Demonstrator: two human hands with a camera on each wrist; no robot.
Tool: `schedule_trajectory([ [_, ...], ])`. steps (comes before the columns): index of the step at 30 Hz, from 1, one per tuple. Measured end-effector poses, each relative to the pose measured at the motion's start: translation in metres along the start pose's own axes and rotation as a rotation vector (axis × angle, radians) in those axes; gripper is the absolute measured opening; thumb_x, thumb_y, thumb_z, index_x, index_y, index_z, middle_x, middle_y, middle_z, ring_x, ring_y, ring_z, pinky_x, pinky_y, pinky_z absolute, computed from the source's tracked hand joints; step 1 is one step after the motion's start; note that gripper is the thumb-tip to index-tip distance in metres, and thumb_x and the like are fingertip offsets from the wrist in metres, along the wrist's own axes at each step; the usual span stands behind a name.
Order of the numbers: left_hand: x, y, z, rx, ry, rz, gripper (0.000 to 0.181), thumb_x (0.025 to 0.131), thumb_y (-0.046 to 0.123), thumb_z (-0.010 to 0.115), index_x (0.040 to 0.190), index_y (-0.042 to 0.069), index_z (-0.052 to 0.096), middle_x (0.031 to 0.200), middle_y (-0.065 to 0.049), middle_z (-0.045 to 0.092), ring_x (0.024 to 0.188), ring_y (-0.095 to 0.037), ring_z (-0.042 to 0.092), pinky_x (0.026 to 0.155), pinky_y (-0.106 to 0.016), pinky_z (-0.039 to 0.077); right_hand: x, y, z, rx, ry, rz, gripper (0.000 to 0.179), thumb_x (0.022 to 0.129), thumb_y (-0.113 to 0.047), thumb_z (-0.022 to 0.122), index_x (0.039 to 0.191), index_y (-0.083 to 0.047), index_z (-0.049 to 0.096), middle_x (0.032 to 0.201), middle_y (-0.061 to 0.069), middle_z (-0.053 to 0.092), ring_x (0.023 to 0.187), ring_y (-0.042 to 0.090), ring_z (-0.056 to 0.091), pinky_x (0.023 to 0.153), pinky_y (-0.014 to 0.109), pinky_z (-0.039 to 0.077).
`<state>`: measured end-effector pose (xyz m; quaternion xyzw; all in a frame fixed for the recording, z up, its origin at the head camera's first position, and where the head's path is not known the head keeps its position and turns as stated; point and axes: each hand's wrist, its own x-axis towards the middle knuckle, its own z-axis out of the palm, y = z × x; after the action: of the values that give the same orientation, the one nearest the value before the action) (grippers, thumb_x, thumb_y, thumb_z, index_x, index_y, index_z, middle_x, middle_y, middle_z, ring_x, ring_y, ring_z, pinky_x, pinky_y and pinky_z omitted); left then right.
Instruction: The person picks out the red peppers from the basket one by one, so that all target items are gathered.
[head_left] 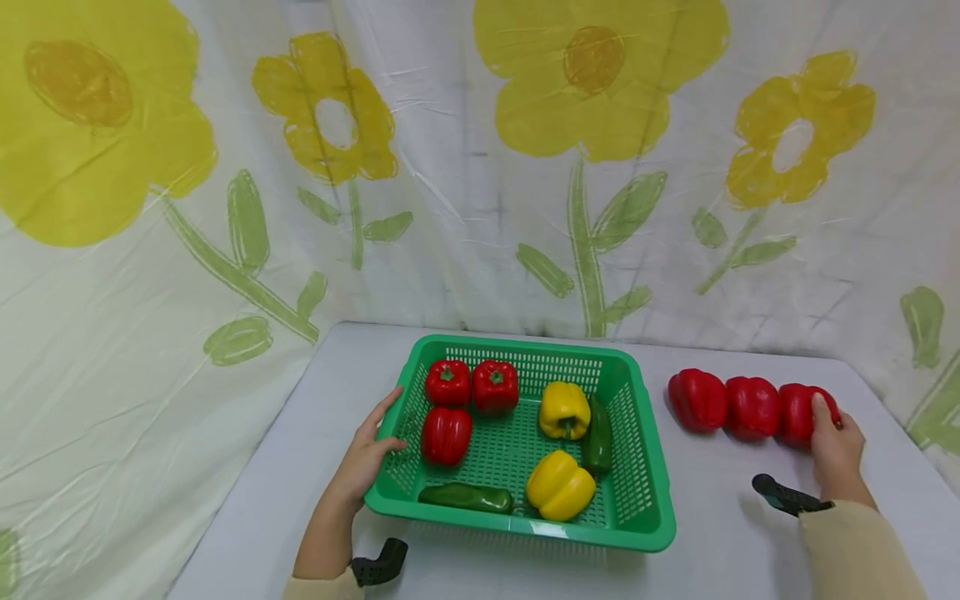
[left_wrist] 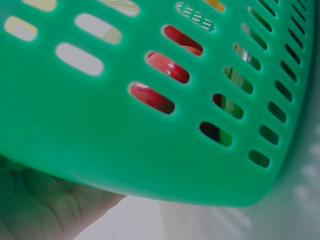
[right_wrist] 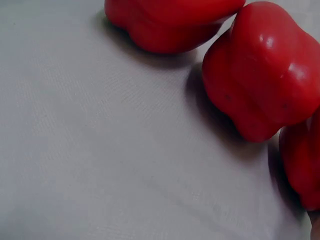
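Observation:
At the green plastic basket's [head_left: 654,467] left side, my left hand [head_left: 362,467] holds the rim, thumb lying over the edge. The left wrist view shows part of that hand [left_wrist: 60,207] beside the slotted basket wall [left_wrist: 100,130]. On the right, my right hand [head_left: 836,442] grips the rightmost red bell pepper [head_left: 795,415], with the thumb on top. Two more red bell peppers, the middle one [head_left: 752,408] and the left one [head_left: 698,401], lie in a row with it. In the right wrist view the gripped pepper [right_wrist: 302,160] is partly cut off.
Inside the basket are red bell peppers [head_left: 446,436], two yellow bell peppers [head_left: 564,410], and two long green peppers [head_left: 465,497]. A white cloth covers the table [head_left: 720,517]. Behind it hangs a curtain [head_left: 450,250] printed with yellow flowers.

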<state>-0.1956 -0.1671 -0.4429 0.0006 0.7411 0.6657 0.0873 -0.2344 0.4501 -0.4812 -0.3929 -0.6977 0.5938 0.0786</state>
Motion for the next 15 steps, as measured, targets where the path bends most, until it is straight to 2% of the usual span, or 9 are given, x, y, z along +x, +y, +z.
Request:
schedule_trajectory([
  [6, -0.0001, -0.0011, -0.001, -0.013, -0.001, -0.008, 0.074, 0.083, -0.004, 0.044, 0.147, 0.029, 0.026, 0.155, -0.008, 0.018, 0.13, -0.036, 0.037, 0.09, -0.041, 0.048, -0.0018, -0.0046, 0.004, -0.031, 0.012, -0.038, 0.084, 0.087, -0.061, 0.036, 0.151, -0.014, 0.008, 0.158, 0.008, 0.003, 0.145, 0.027, 0.007, 0.114, 0.041, 0.016],
  [11, -0.0001, -0.0022, -0.0016, -0.016, 0.004, -0.014, 0.075, 0.083, -0.005, 0.045, 0.146, 0.03, 0.026, 0.155, -0.007, 0.019, 0.129, -0.035, 0.039, 0.088, -0.039, 0.049, -0.0019, -0.0067, 0.004, -0.034, 0.003, -0.027, 0.085, 0.087, -0.061, 0.037, 0.151, -0.014, 0.006, 0.158, 0.008, -0.001, 0.145, 0.028, 0.004, 0.114, 0.043, 0.015],
  [15, 0.0002, -0.0031, -0.002, -0.018, -0.001, -0.009, 0.075, 0.083, -0.004, 0.044, 0.147, 0.03, 0.026, 0.155, -0.009, 0.018, 0.128, -0.037, 0.039, 0.087, -0.04, 0.049, -0.0004, -0.0075, 0.0032, -0.016, -0.002, -0.003, 0.082, 0.089, -0.061, 0.033, 0.151, -0.014, 0.006, 0.158, 0.006, 0.0, 0.145, 0.025, 0.004, 0.115, 0.04, 0.014],
])
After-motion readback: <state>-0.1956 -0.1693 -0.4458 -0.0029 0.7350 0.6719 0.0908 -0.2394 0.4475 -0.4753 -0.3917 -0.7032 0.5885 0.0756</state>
